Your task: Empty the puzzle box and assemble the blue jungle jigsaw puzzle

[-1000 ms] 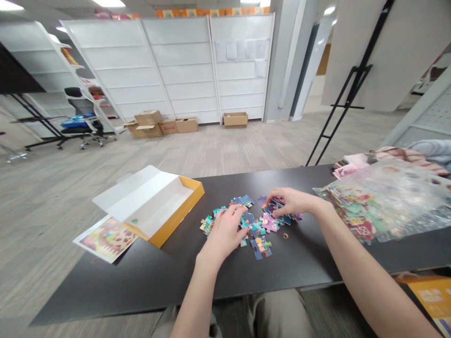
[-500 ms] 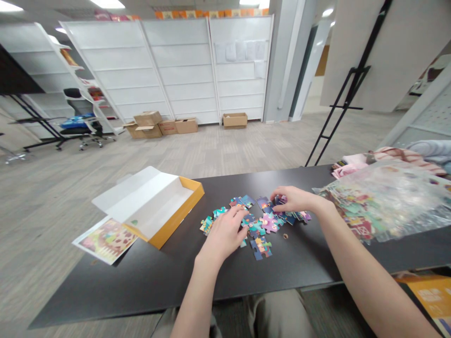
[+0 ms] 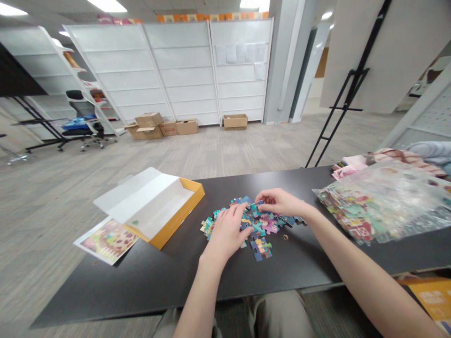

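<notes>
Colourful jigsaw puzzle pieces [image 3: 268, 223] lie in a loose heap at the middle of the black table. My left hand [image 3: 229, 231] rests over the left part of the heap, fingers stretched and apart, covering some pieces. At the heap's back, my right hand [image 3: 276, 203] has its fingertips pinched on a blue-teal puzzle piece [image 3: 260, 203], which the fingers partly hide. Two joined-looking pieces [image 3: 261, 248] with an orange figure lie nearer my body, apart from the heap.
An open yellow box [image 3: 179, 213] stands on the left, over part of a picture sheet [image 3: 107, 240]. To the right, a clear plastic bag [image 3: 384, 202] of printed pieces lies before folded cloths [image 3: 401, 157]. A small brown bit [image 3: 285, 237] sits on the black table [image 3: 299, 267].
My right hand has moved left along the back of the heap, nearer to my left hand, and pinches a piece there. My left hand has shifted slightly.
</notes>
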Demonstrator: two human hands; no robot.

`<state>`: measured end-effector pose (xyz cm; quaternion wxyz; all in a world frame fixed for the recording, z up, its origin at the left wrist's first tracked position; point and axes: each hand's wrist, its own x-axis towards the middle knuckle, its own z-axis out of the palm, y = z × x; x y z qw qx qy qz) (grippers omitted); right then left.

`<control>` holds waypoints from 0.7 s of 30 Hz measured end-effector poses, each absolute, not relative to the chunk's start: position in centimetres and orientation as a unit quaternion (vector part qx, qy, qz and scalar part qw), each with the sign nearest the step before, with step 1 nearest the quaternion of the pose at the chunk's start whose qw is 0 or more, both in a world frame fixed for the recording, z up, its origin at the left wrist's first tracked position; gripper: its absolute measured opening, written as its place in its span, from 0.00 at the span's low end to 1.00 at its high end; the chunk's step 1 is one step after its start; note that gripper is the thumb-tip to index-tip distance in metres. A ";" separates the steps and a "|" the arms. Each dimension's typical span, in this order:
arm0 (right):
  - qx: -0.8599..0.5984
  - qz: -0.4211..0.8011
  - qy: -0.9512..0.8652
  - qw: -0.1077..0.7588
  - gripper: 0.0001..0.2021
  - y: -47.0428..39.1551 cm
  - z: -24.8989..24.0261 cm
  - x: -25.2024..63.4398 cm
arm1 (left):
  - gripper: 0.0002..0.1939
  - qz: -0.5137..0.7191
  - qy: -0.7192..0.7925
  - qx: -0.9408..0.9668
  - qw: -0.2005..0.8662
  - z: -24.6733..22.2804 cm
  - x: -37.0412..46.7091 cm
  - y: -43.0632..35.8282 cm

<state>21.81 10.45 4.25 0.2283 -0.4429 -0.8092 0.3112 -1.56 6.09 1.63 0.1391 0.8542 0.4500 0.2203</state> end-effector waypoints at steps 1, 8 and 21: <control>-0.461 0.307 -0.798 0.238 0.13 10.8 4.2 22.4 | 0.29 0.196 0.466 0.854 0.128 1.6 -1.6 6.1; -0.623 0.166 -0.733 0.219 0.11 12.8 2.7 25.4 | 0.25 0.164 0.475 0.856 0.125 1.6 -1.5 6.1; -0.682 0.001 -0.721 0.121 0.15 12.6 2.3 25.9 | 0.27 0.282 0.388 0.845 0.238 2.2 -1.4 5.4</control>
